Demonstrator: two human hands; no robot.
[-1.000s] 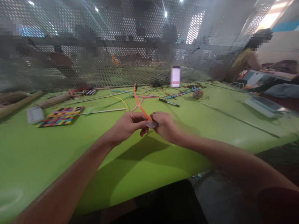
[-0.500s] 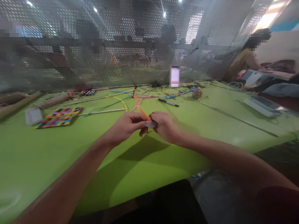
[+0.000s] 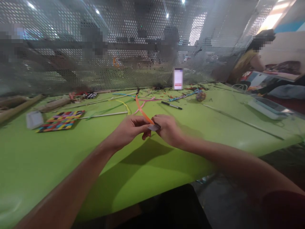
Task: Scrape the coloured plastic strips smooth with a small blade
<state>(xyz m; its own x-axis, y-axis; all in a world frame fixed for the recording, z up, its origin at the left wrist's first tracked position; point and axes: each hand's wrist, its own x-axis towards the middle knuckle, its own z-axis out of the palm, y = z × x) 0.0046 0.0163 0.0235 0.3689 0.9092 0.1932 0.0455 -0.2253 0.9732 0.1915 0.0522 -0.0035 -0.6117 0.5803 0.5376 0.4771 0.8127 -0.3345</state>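
Observation:
A narrow orange strip [image 3: 142,110] stands up in a curve between my hands, its far end leaning away over the table. My left hand [image 3: 130,128] is closed, thumb and finger pinching at the strip's near end. My right hand [image 3: 168,128] is curled shut against the same end from the other side. A pale, greyish flat piece [image 3: 153,127] shows between the fingertips; I cannot tell whether it is the strip's folded underside or separate. Beyond the hands lie pink strips [image 3: 143,103], a yellow strip [image 3: 125,105] and a green strip [image 3: 105,109].
On the green table [image 3: 59,165], a woven multicoloured mat [image 3: 62,121] and a white block [image 3: 34,119] lie left. A black pen [image 3: 171,105], a blue braided cord [image 3: 184,95], a phone [image 3: 178,79] and a long thin rod [image 3: 238,119] lie beyond. A person [image 3: 252,57] is far right.

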